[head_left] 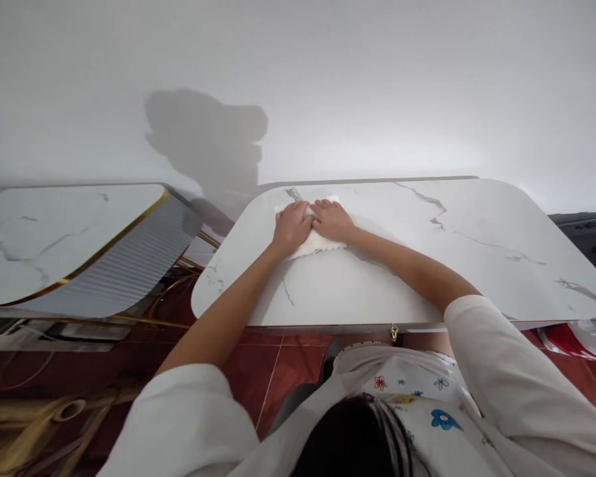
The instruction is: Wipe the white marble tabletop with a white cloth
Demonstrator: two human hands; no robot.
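Observation:
A white cloth [322, 243] with a fluffy, uneven edge lies on the left half of a white marble-patterned table [402, 285]. My left hand [292, 226] presses down on the cloth's left part, fingers bent over it. Beside it, my right hand [332, 220] bears on the upper right part with curled fingers. The two hands touch or nearly touch at the thumbs. Much of the cloth is hidden beneath them, and the fingertips are hard to make out.
A pale wall [357, 86] stands behind the table. At left is a second marble-patterned top [74, 245] with a gold rim and ribbed grey side. A small brass catch [394, 332] sits at the table's front edge. A bamboo-like frame [34, 430] is at lower left; red floor tiles [263, 371] lie below.

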